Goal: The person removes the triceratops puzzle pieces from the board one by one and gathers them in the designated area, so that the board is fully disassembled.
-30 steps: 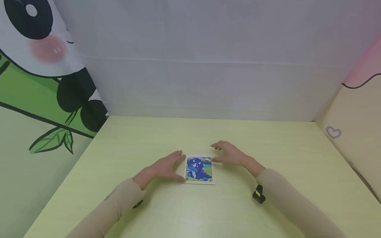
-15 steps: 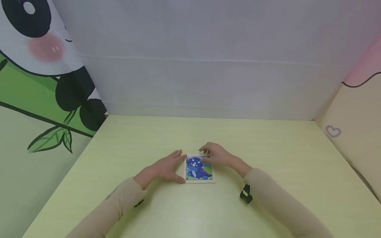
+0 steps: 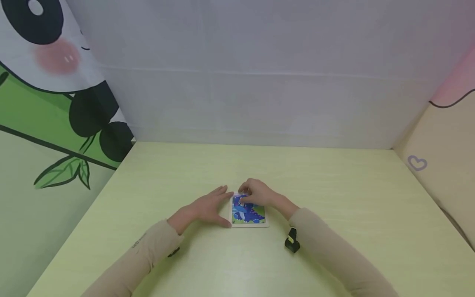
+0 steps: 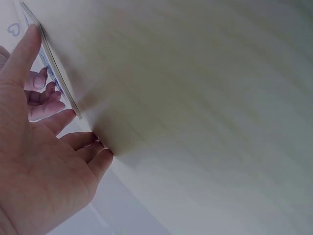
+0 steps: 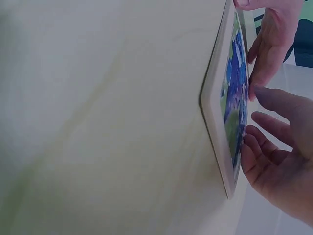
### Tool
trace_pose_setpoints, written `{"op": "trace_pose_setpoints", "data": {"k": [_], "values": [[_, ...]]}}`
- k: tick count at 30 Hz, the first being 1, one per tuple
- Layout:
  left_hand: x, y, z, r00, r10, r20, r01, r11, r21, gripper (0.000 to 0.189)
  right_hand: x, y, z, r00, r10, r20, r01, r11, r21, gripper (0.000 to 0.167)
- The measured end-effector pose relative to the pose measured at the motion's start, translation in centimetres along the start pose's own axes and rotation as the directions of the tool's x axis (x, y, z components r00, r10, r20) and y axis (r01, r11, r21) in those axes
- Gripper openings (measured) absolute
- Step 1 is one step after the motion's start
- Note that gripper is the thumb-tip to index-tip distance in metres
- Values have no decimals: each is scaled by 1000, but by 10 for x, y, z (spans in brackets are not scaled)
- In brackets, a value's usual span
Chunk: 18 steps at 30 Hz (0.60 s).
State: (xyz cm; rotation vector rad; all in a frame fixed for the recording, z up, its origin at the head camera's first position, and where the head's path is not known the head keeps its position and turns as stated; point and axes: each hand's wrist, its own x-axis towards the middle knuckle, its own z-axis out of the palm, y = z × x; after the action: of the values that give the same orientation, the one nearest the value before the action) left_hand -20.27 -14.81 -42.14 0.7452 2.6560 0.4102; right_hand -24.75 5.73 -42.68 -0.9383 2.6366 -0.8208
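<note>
Tabletop: pale yellow-green tabletop with faint streaks of grain, widening toward the viewer, its far edge running straight along the back panel
Sheen: a soft bright patch of light on the near middle of the tabletop, dim shadows under both forearms
Back panel: whitish-grey back panel, a thin horizontal crease crossing it, a pinkish tint at its upper right
Left wall: left wall painted with part of a large cartoon face, black eye and rosy cheek, above green, black rounded shapes and a leaf sprig
Right wall: right wall in beige, pink above a wavy black line, with a small purple heart low down near the tabletop
Picture board: square picture board with a blue cartoon dinosaur and a pale border, flat on the tabletop, centred between the hands
Left hand: left hand at the board's left edge, fingers spread, thumb at the near corner, index finger at the far one, other fingertips on the tabletop
Right hand: right hand over the board's far left part, fingers loosely bent, thumb apart from them; cannot tell whether they touch the picture
Sleeves: beige on both arms, a small black device under the right cuff
</note>
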Motion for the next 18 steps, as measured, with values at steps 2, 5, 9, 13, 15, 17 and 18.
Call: {"op": "trace_pose_setpoints", "data": {"k": [2, 5, 9, 13, 15, 17, 18], "values": [[0, -1, 0, 1000, 3, -1, -3, 1000, -6, 95, 0, -1, 2, 1000, 9, -1, -9, 999, -31, 28], [0, -1, 0, 1000, 5, 0, -5, 1000, -15, 95, 0, -2, 3, 1000, 17, -3, -17, 998, -61, 26], [0, -2, 0, 1000, -4, 7, 4, 1000, -11, 94, -1, -2, 6, 1000, 19, -9, -20, 997, -76, 25], [0, 0, -1, 1000, -3, 11, 3, 1000, -16, 94, -3, -5, 7, 1000, 21, -21, -22, 998, -64, 24], [0, 1, -2, 1000, 0, 12, 0, 1000, -19, 93, -3, -7, 7, 999, 26, -28, -28, 998, -56, 24], [0, 2, -2, 1000, 2, 11, -2, 1000, -24, 93, -4, -8, 7, 999, 33, -34, -35, 998, -56, 24], [0, 2, -2, 1000, 3, 10, -3, 1000, -24, 93, -5, -8, 7, 999, 38, -37, -40, 998, -57, 24]]}}
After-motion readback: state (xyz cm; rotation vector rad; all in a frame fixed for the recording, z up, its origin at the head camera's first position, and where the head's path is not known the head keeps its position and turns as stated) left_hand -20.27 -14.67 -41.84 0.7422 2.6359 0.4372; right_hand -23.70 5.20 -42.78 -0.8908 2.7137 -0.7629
